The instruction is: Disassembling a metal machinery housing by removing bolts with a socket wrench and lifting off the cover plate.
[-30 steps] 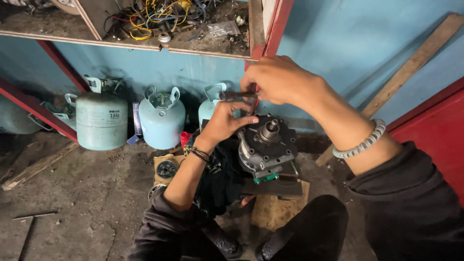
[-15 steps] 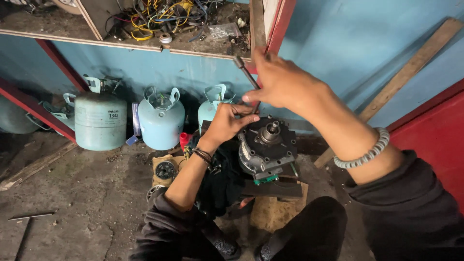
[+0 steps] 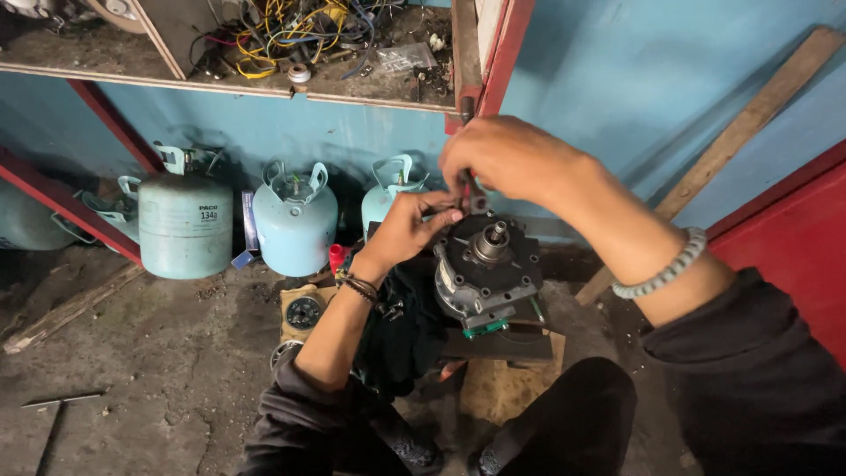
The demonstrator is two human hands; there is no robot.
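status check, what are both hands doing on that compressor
Left hand pinching at compressor top rim. Right hand above it, gripping a dark tool. Shaft exposed, nothing blocking.

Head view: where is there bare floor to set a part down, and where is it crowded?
Bare concrete floor lies open at lower left, bordered by the gas cylinders behind, a metal rod at left and the person's left arm. It is crowded around the compressor, where the left hand and right hand meet, and on the wire-strewn shelf above.
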